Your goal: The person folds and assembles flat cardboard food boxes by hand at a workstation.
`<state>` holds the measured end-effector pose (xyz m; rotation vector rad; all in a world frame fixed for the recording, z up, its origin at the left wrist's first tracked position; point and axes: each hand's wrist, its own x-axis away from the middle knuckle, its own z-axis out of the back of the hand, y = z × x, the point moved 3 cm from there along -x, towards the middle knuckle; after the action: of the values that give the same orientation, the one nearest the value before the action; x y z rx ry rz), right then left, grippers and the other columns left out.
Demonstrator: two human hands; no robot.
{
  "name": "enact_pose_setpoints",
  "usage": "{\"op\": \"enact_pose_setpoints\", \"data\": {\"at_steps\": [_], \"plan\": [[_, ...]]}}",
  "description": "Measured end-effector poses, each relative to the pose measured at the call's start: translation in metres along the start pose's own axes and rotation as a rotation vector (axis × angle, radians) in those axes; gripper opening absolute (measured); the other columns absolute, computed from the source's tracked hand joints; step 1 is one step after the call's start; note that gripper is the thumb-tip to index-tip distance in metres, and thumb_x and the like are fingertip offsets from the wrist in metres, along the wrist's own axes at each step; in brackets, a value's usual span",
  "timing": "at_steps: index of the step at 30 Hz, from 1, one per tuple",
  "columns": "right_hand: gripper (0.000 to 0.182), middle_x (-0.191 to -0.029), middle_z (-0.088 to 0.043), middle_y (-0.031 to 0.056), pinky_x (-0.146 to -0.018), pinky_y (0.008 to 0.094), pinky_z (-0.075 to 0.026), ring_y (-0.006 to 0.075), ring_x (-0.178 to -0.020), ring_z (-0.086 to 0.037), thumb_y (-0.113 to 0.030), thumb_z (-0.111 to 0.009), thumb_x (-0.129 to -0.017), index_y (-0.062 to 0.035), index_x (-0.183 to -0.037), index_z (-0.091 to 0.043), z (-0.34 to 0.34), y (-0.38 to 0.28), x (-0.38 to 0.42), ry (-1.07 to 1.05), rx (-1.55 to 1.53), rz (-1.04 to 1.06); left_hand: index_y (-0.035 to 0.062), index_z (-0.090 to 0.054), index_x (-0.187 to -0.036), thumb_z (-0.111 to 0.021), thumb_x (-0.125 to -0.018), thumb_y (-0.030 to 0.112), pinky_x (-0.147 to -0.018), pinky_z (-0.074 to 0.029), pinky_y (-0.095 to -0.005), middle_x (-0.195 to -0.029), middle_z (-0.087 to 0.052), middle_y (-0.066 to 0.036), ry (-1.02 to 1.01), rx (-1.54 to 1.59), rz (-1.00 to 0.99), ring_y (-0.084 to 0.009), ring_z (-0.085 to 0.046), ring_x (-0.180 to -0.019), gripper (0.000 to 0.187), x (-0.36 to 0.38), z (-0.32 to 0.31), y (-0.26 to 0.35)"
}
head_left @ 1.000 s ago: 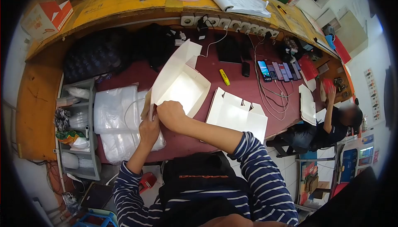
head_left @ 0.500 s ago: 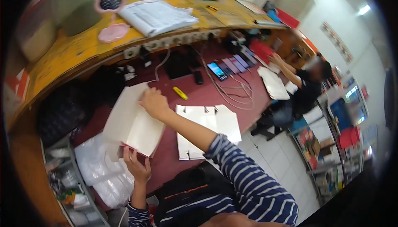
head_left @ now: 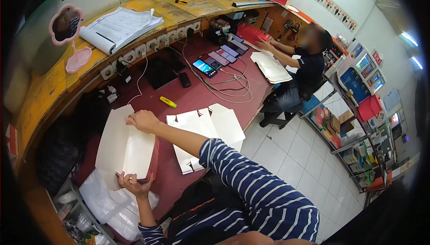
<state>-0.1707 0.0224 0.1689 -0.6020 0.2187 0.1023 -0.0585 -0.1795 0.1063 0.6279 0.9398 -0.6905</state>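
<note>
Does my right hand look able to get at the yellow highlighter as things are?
Probably yes. The yellow highlighter lies close to the right hand, with only bare table between, though its fingers would likely have to let go of the open box first.

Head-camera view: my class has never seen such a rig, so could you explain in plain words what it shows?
There is no robot here. A person wears a camera on their head, looking forward and down, so we see about what they face. The two bare hands are theirs. The left hand grips the near corner of an open box, white inside with red outer sides; the right hand holds its far end. On the dark red table lie flat white cartons, a yellow highlighter and a row of phones. Beyond sits another person, hands at a red object.
</note>
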Motion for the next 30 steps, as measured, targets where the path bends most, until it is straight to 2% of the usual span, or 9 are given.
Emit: {"op": "enact_pose_setpoints", "data": {"at_steps": [4,8,10,13,18,23,26,28,30], "plan": [[0.039,-0.072,-0.057,0.0149,-0.062,0.0369,-0.041,0.0308,-0.069,-0.054,-0.030,-0.032,-0.086,-0.0033,-0.071,-0.057,0.023,0.013,0.026,0.326,-0.326,-0.124,0.0102,-0.041,-0.089,-0.072,-0.058,0.033,-0.085,-0.032,-0.0540,-0.088,-0.041,-0.010,0.032,-0.052,-0.017,-0.0338,-0.038,-0.095,0.049,0.005,-0.002,0.000],[0.048,-0.067,-0.056,0.0151,-0.062,0.0365,-0.041,0.0303,-0.064,-0.054,-0.038,-0.030,-0.086,-0.0005,-0.071,-0.057,0.021,0.056,0.100,0.285,-0.428,-0.345,0.0098,-0.043,-0.089,-0.072,-0.058,0.033,-0.086,-0.031,-0.0534,-0.094,-0.043,-0.010,0.038,-0.099,0.002,-0.0357,-0.039,-0.097,0.048,-0.011,-0.002,0.014],[0.048,-0.059,-0.051,0.0063,-0.055,0.0271,-0.039,0.0132,-0.056,-0.049,-0.037,-0.031,-0.088,0.0000,-0.075,-0.059,0.001,0.095,0.151,0.249,-0.506,-0.485,0.0087,-0.046,-0.088,-0.070,-0.061,0.026,-0.083,-0.032,-0.0531,-0.098,-0.046,-0.011,0.099,-0.311,0.119,-0.0365,-0.042,-0.094,0.040,-0.035,0.009,0.038],[0.046,-0.059,-0.049,0.0023,-0.049,0.0230,-0.038,0.0091,-0.051,-0.046,-0.036,-0.033,-0.088,-0.0011,-0.076,-0.060,-0.018,0.131,0.226,0.309,-0.611,-0.734,0.0079,-0.050,-0.088,-0.066,-0.062,0.017,-0.080,-0.033,-0.0500,-0.100,-0.047,-0.012,0.289,-0.056,0.082,-0.0349,-0.044,-0.093,0.032,0.007,-0.018,0.068],[0.046,-0.058,-0.049,0.0021,-0.044,0.0215,-0.037,0.0084,-0.047,-0.044,-0.035,-0.033,-0.088,0.0001,-0.078,-0.060,-0.039,0.152,0.299,0.379,-0.702,-0.856,0.0064,-0.049,-0.096,-0.068,-0.062,0.022,-0.088,-0.033,-0.0426,-0.116,-0.042,-0.017,-0.941,0.694,0.027,-0.0345,-0.039,-0.109,0.042,0.028,-0.124,0.156],[0.045,-0.057,-0.049,0.0024,-0.045,0.0201,-0.036,0.0080,-0.047,-0.044,-0.034,-0.031,-0.089,0.0012,-0.080,-0.059,-0.014,0.145,0.324,0.410,-0.614,-0.787,0.0038,-0.046,-0.102,-0.072,-0.053,0.038,-0.089,-0.035,-0.0383,-0.121,-0.039,-0.017,-1.070,0.359,-0.216,-0.0342,-0.036,-0.112,0.065,0.056,-0.166,0.170],[0.045,-0.058,-0.051,0.0028,-0.046,0.0197,-0.036,0.0079,-0.048,-0.046,-0.034,-0.032,-0.089,0.0014,-0.080,-0.059,0.001,0.134,0.340,0.340,-0.800,-0.849,0.0042,-0.051,-0.097,-0.067,-0.062,0.035,-0.082,-0.040,-0.0359,-0.109,-0.050,-0.015,-1.036,0.529,-0.081,-0.0322,-0.043,-0.106,0.050,0.047,-0.169,0.160],[0.045,-0.059,-0.052,0.0030,-0.046,0.0202,-0.037,0.0083,-0.048,-0.046,-0.034,-0.032,-0.089,0.0008,-0.080,-0.059,0.004,0.125,0.339,0.184,-0.813,-0.834,0.0049,-0.057,-0.088,-0.057,-0.073,0.031,-0.072,-0.043,-0.0369,-0.092,-0.058,-0.013,-1.403,0.565,0.215,-0.0293,-0.053,-0.092,0.030,0.038,-0.177,0.152],[0.045,-0.061,-0.053,0.0031,-0.046,0.0206,-0.037,0.0087,-0.048,-0.047,-0.034,-0.032,-0.089,0.0002,-0.080,-0.059,0.009,0.114,0.334,0.026,-0.819,-0.819,0.0053,-0.059,-0.084,-0.053,-0.077,0.029,-0.069,-0.043,-0.0368,-0.086,-0.059,-0.013,-1.279,0.640,0.326,-0.0296,-0.054,-0.084,0.026,0.025,-0.176,0.150]]}}
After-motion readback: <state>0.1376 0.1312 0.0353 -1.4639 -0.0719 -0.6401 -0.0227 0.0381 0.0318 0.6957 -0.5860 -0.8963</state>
